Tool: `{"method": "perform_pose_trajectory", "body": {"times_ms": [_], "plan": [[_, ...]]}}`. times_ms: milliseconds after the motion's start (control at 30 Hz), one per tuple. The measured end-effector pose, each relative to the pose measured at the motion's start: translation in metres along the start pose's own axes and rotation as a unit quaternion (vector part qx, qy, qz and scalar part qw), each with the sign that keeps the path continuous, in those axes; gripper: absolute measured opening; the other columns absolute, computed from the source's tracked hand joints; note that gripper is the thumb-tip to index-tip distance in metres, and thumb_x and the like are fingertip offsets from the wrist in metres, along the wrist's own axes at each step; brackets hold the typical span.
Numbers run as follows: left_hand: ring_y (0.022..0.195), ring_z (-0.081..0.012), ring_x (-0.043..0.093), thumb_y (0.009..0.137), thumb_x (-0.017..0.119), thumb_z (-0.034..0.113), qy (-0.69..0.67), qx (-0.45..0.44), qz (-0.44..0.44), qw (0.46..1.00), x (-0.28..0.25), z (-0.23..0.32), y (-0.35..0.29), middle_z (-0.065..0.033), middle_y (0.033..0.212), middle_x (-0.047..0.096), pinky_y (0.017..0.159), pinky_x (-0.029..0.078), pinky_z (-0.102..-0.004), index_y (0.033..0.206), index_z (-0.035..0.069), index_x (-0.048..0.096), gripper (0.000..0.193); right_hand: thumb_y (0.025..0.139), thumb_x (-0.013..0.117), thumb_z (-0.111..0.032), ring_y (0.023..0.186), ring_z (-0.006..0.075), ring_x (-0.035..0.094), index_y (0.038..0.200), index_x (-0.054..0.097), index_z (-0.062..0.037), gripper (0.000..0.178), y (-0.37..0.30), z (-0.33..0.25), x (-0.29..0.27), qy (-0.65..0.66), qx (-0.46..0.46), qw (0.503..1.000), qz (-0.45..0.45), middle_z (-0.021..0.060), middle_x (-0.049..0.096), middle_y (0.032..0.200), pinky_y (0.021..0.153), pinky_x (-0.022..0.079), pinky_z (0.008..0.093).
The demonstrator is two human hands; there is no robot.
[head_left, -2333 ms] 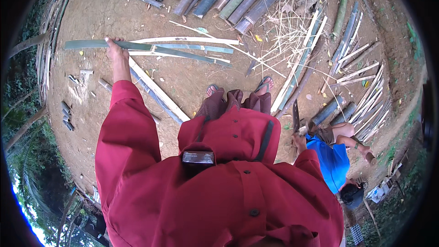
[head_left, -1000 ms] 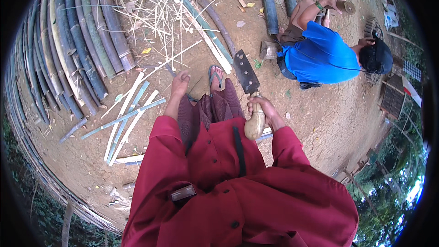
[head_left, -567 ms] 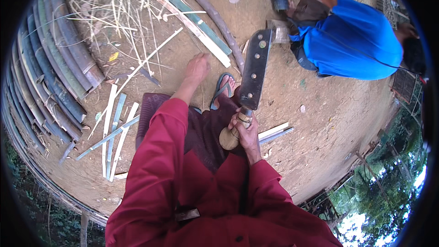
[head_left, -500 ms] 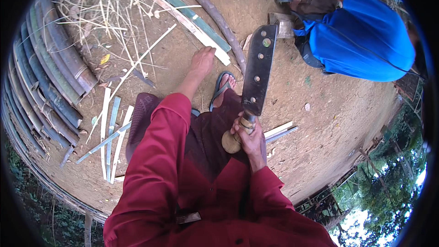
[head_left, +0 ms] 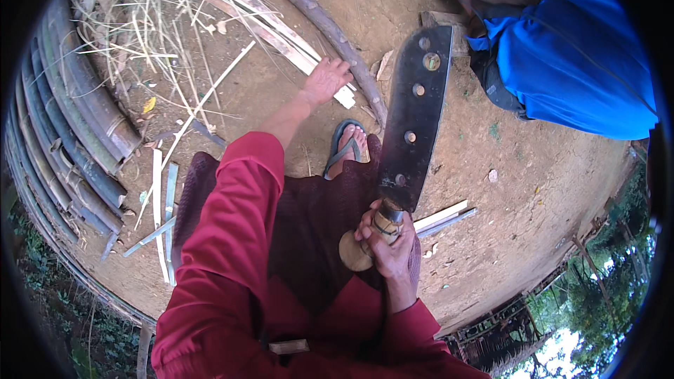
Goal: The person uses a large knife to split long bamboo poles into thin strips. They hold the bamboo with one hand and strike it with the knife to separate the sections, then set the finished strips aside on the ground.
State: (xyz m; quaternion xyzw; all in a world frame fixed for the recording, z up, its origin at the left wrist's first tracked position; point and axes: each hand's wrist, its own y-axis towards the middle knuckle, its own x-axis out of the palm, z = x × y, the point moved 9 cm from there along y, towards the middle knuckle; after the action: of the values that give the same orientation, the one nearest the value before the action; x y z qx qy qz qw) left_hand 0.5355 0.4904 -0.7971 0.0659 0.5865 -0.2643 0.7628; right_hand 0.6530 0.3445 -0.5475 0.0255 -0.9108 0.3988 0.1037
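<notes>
My left hand (head_left: pixel 327 81) reaches down to the ground ahead, its fingers curled over the near end of long pale split bamboo strips (head_left: pixel 284 41). The strips' tips stick out just past my fingers. In my right hand (head_left: pixel 393 244) is a machete (head_left: pixel 415 119), gripped by its handle close to my body. Its broad dark blade points up and away, with several round holes along it. The handle ends in a wide round wooden knob (head_left: pixel 355 250). Below my left hand is my sandalled foot (head_left: pixel 347 146).
A curved dark pole (head_left: pixel 319 17) lies beside the strips. Thin shavings (head_left: pixel 154 42) litter the far left, near a stack of bamboo poles (head_left: pixel 84 98). Short slats lie left (head_left: pixel 170 203) and right (head_left: pixel 442 219) of my lap. A person in blue (head_left: pixel 576 63) crouches at the far right.
The strip's green face no longer shows; pale inner faces show under my left hand. That hand has shifted slightly right. The machete has moved a little right, its blade looking larger.
</notes>
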Motion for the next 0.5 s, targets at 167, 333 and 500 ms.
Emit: {"method": "perform_pose_trajectory", "body": {"times_ms": [167,333,500], "plan": [[0.099,-0.0202,0.057,0.078,0.054,0.013,-0.036,0.046,0.178,0.982,-0.185,0.026,-0.055,-0.0043,0.101,0.059,0.094,0.043,-0.0402,0.104,0.016,0.058,0.026,0.077,0.059,0.005,0.076,0.0132,0.057,0.108,0.048,0.0026,0.033,-0.041,-0.005,-0.019,-0.157,-0.145,0.975,0.057,0.0064,0.057,0.082,0.068,0.05,0.028],[0.09,-0.0177,0.064,0.075,0.061,0.004,0.056,0.008,0.374,0.926,-0.482,-0.005,-0.151,-0.0023,0.096,0.065,0.08,0.054,-0.032,0.109,0.017,0.06,0.036,0.074,0.062,0.001,0.076,0.014,0.058,0.104,0.052,0.0011,0.032,-0.13,-0.101,0.018,-0.147,-0.168,0.973,0.066,0.0058,0.058,0.081,0.07,0.05,0.0291],[0.095,-0.0178,0.062,0.086,0.062,0.015,-0.068,-0.155,0.649,0.742,-0.768,-0.114,-0.317,-0.0081,0.105,0.065,0.08,0.05,-0.0298,0.103,0.01,0.063,0.018,0.073,0.063,-0.003,0.073,0.0142,0.059,0.103,0.055,-0.0004,0.031,-0.201,-0.21,0.062,-0.312,-0.255,0.913,0.069,0.0055,0.059,0.08,0.07,0.048,0.029]]}}
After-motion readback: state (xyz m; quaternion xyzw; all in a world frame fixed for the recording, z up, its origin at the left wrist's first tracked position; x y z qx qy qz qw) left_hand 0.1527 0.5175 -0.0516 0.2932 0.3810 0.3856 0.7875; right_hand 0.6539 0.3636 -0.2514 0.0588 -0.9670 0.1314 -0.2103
